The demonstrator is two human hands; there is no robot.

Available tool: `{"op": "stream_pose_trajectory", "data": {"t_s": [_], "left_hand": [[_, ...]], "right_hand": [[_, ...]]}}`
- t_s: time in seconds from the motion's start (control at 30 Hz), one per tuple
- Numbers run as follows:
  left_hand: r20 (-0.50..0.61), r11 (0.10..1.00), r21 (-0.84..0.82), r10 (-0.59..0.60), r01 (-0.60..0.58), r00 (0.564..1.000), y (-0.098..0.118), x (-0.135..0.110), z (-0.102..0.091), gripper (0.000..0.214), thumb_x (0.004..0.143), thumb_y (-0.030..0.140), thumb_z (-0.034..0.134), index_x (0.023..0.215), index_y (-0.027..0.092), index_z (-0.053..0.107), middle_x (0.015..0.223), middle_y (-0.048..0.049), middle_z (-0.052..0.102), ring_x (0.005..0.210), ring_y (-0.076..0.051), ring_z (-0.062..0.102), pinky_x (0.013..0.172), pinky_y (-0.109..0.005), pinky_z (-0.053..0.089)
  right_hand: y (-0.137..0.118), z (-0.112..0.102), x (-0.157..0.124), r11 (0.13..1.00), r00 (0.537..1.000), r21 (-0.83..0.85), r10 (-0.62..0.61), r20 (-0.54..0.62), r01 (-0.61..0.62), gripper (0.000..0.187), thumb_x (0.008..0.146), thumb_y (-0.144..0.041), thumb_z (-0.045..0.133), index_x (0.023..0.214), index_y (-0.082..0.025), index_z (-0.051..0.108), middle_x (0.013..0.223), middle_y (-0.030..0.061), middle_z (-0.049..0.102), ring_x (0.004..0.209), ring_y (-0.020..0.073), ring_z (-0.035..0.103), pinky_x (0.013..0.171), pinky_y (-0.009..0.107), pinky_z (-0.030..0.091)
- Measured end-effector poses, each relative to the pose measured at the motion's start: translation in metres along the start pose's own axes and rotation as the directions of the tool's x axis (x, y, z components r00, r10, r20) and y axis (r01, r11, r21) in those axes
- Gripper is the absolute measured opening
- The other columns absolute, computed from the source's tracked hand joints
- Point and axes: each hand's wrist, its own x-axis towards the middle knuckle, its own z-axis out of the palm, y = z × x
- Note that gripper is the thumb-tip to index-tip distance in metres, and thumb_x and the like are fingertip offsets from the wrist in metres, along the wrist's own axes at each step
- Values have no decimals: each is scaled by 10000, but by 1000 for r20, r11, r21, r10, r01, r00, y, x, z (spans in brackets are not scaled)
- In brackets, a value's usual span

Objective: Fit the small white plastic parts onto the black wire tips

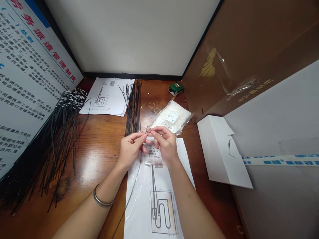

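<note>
My left hand (130, 148) pinches a thin black wire (134, 184) near its upper end. From those fingers the wire trails down past the left side of the printed drawing sheet (141, 212) to the bottom edge of the view. Fingertips of my right hand (164, 143) are closed right beside the left ones, at the wire's tip. Whatever lies between the right fingers is too small to make out. Just beyond both hands are a bundle of black wires (133, 109) and a clear bag of small white pieces (173, 116).
On the left lies a big pile of black wires with white ends (67, 113). Behind it are more printed sheets (99, 96). A green tape measure (175, 88) sits near the back panel. Rubber bands (151, 105) lie nearby. At right stands a folded white card (219, 152) against boxes.
</note>
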Motion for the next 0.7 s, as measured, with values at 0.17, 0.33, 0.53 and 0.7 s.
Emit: {"op": "stream_pose_trajectory", "data": {"t_s": [0.17,0.33,0.53,0.7], "left_hand": [[3,1000,11,10,-10,1000,0,0,1,269,712,363,728,819,121,684,665,-39,710,424,-95,561,455,-228,452],[9,1000,1,9,-9,1000,-1,0,0,251,720,335,728,847,123,681,654,-26,703,440,-93,573,473,-222,462],[27,1000,-1,10,-10,1000,-2,0,-1,282,710,343,728,880,121,688,631,-23,690,447,-96,565,468,-227,466],[29,1000,0,5,-5,1000,-2,-1,-1,245,703,336,728,826,131,674,590,-10,673,440,-97,559,465,-223,464]], "right_hand": [[0,-1,0,1000,1000,-9,19,8,-18,127,703,-281,691,737,-180,622,697,-4,663,368,39,374,390,225,265],[-1,-2,0,999,999,-33,28,24,-27,156,705,-311,699,696,-178,618,646,-14,629,381,44,381,396,225,263],[-2,-1,1,998,998,-25,57,40,-56,189,685,-337,709,688,-177,608,625,-21,613,374,45,384,375,220,248],[-2,-1,0,999,997,-15,46,55,-45,172,682,-326,707,683,-178,620,614,-19,609,378,51,396,369,220,251]]}}
